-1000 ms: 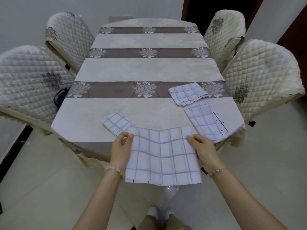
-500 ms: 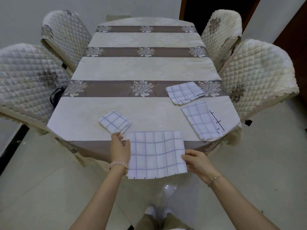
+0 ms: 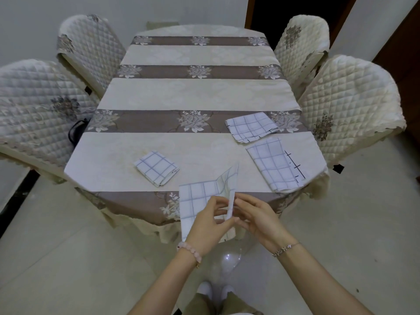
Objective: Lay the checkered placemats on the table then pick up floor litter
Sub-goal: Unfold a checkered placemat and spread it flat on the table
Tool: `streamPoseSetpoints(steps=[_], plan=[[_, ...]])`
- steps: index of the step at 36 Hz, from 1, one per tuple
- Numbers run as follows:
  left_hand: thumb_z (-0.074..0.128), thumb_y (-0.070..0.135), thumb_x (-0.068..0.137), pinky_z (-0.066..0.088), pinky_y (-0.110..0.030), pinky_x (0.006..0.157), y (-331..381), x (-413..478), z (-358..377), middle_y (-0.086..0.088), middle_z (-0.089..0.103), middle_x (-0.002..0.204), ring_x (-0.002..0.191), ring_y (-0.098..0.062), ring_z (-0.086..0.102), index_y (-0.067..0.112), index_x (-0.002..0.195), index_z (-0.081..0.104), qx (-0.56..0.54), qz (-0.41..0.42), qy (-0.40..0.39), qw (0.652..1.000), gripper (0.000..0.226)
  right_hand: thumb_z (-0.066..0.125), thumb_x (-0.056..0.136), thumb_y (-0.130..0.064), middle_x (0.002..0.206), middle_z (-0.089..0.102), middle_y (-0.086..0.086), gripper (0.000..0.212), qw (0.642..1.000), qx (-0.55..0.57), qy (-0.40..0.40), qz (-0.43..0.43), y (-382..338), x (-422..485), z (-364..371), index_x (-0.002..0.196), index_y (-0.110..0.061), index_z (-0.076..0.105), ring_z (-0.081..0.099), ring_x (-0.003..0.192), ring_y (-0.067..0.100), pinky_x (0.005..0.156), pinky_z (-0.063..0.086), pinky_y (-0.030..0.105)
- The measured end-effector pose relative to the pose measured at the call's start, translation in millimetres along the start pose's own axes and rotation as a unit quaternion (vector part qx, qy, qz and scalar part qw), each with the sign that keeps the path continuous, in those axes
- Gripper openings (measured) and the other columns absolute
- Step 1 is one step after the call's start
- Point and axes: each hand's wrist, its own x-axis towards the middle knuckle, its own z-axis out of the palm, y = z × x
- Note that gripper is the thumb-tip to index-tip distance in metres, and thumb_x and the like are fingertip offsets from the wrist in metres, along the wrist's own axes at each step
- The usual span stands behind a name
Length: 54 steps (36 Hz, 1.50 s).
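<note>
I hold a white checkered placemat [image 3: 197, 201] over the near edge of the table [image 3: 195, 92]. Its right part stands folded up on edge. My left hand [image 3: 210, 220] and my right hand [image 3: 254, 218] meet at that fold and pinch the cloth between fingers and thumbs. Three more folded checkered placemats lie on the tablecloth: a small one [image 3: 156, 167] near the left, one [image 3: 250, 126] on the brown floral band at the right, and one [image 3: 273, 163] by the right corner.
Quilted cream chairs flank the table, two on the left [image 3: 34, 103] and two on the right [image 3: 350, 98]. A dark bag [image 3: 76, 131] sits between the left chair and the table. Pale floor tiles [image 3: 68, 258] lie around my feet.
The placemat was spread flat between my two hands. My right hand has swung its right edge over toward the left, and both hands now meet at the middle fold.
</note>
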Motion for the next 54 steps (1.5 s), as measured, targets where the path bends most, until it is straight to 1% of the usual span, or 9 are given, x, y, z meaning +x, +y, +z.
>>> streamPoseSetpoints(steps=[9, 15, 18, 27, 36, 45, 47, 50, 54], plan=[[0.056, 0.007, 0.091, 0.050, -0.012, 0.061, 4.1, 2.0, -6.4, 0.010, 0.069, 0.062, 0.065, 0.001, 0.065, 0.011, 0.085, 0.064, -0.118, -0.039, -0.007, 0.992, 0.010, 0.062, 0.088, -0.007, 0.092, 0.066, 0.009, 0.026, 0.999, -0.026, 0.021, -0.016, -2.2, -4.3, 11.3, 0.114, -0.006, 0.059, 0.069, 0.069, 0.006, 0.061, 0.054, 0.017], [0.052, 0.007, 0.093, 0.056, -0.030, 0.079, 7.8, 1.4, -8.5, -0.005, 0.068, 0.079, 0.080, -0.015, 0.065, 0.010, 0.084, 0.064, -0.139, -0.080, 0.042, 0.986, 0.015, 0.069, 0.084, -0.011, 0.083, 0.066, 0.012, 0.010, 0.993, -0.114, 0.030, -0.022, -1.8, -6.5, 13.8, 0.088, -0.002, 0.065, 0.064, 0.080, 0.020, 0.080, 0.055, 0.031], [0.051, 0.007, 0.094, 0.056, -0.038, 0.084, 9.1, 3.7, -14.3, -0.015, 0.065, 0.084, 0.084, -0.023, 0.063, 0.009, 0.083, 0.061, -0.160, -0.090, 0.078, 0.980, 0.015, 0.065, 0.086, -0.009, 0.072, 0.063, 0.005, 0.008, 0.991, -0.119, 0.051, -0.027, -5.5, -5.0, 10.8, 0.079, -0.006, 0.063, 0.064, 0.064, 0.010, 0.064, 0.056, 0.025], [0.052, 0.006, 0.093, 0.051, -0.014, 0.049, 7.7, 21.8, -85.0, 0.001, 0.064, 0.069, 0.055, -0.004, 0.062, 0.015, 0.081, 0.062, -0.143, -0.040, 0.207, 0.967, 0.019, 0.063, 0.089, -0.011, 0.064, 0.065, -0.006, 0.005, 0.987, -0.085, 0.121, -0.060, -37.0, 3.5, -33.7, 0.085, -0.013, 0.066, 0.061, 0.051, 0.008, 0.051, 0.053, 0.021], [0.049, 0.005, 0.092, 0.043, -0.025, 0.068, 8.2, 67.7, -150.4, -0.009, 0.061, 0.091, 0.083, -0.019, 0.052, -0.001, 0.100, 0.065, 0.016, 0.020, 0.307, 0.951, 0.018, 0.062, 0.089, -0.016, 0.077, 0.065, 0.000, 0.008, 0.970, -0.152, 0.168, -0.088, -77.1, 43.8, -56.6, 0.087, -0.015, 0.070, 0.057, 0.068, 0.014, 0.055, 0.048, 0.023], [0.052, 0.020, 0.094, 0.049, -0.040, 0.086, -29.7, 96.2, -152.7, -0.009, 0.061, 0.098, 0.091, -0.023, 0.056, 0.007, 0.104, 0.064, -0.033, -0.109, 0.285, 0.952, 0.021, 0.059, 0.091, -0.016, 0.098, 0.064, 0.011, 0.015, 0.956, -0.190, 0.204, -0.094, -82.4, 101.7, -60.6, 0.102, -0.009, 0.066, 0.057, 0.087, 0.024, 0.077, 0.046, 0.038], [0.047, 0.027, 0.096, 0.054, -0.037, 0.075, -39.8, 94.1, -148.8, -0.009, 0.064, 0.096, 0.087, -0.025, 0.061, 0.010, 0.101, 0.061, -0.097, -0.168, 0.244, 0.950, 0.022, 0.057, 0.091, -0.015, 0.104, 0.064, 0.013, 0.019, 0.952, -0.204, 0.210, -0.094, -81.0, 112.9, -62.2, 0.106, -0.005, 0.066, 0.059, 0.093, 0.024, 0.082, 0.049, 0.037], [0.048, 0.028, 0.097, 0.054, -0.027, 0.054, -52.9, 79.6, -140.6, -0.006, 0.067, 0.089, 0.077, -0.020, 0.065, 0.010, 0.103, 0.059, -0.141, -0.217, 0.185, 0.948, 0.022, 0.057, 0.091, -0.009, 0.104, 0.062, 0.011, 0.024, 0.944, -0.215, 0.230, -0.102, -80.3, 126.2, -65.7, 0.111, 0.002, 0.064, 0.056, 0.096, 0.019, 0.077, 0.050, 0.022], [0.053, 0.014, 0.095, 0.059, -0.022, 0.057, -60.9, 56.5, -129.8, -0.017, 0.068, 0.098, 0.082, -0.022, 0.067, 0.001, 0.105, 0.057, -0.173, -0.222, 0.175, 0.944, 0.017, 0.055, 0.091, -0.003, 0.106, 0.062, 0.016, 0.025, 0.937, -0.213, 0.256, -0.105, -82.5, 138.6, -72.6, 0.111, 0.009, 0.063, 0.053, 0.097, 0.020, 0.069, 0.048, 0.009]])
